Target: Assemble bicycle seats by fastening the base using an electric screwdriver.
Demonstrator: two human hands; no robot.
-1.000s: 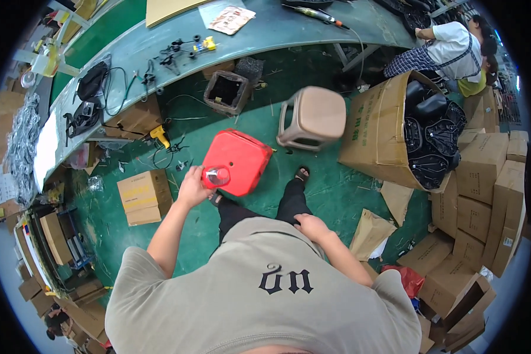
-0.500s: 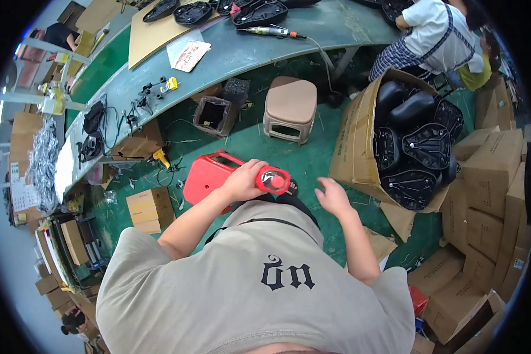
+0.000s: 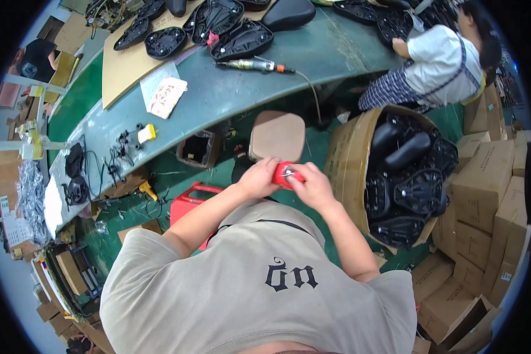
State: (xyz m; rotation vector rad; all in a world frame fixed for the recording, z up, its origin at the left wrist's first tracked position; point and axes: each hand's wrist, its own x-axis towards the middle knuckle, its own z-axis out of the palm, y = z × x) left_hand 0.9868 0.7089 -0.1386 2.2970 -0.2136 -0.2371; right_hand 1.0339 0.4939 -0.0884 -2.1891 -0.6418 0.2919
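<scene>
In front of my waist, my left hand is wrapped round a clear bottle with red on it, which I see from above. My right hand is closed at the bottle's top, its fingers pinched on the red cap there. Both hands meet at the bottle, so most of it is hidden behind the fingers. Just beyond my hands is a stool with a beige seat. Behind my left forearm a red plastic stool shows in part.
Black bicycle-type saddles and an inline power screwdriver lie on the green workbench. To the right, a large carton holds several more saddles. Stacked cartons line the far right. A co-worker bends at the bench.
My right hand, apart and open before, has come in to the bottle top. My left hand has moved right and up with the bottle. The view has shifted, showing more of the bench.
</scene>
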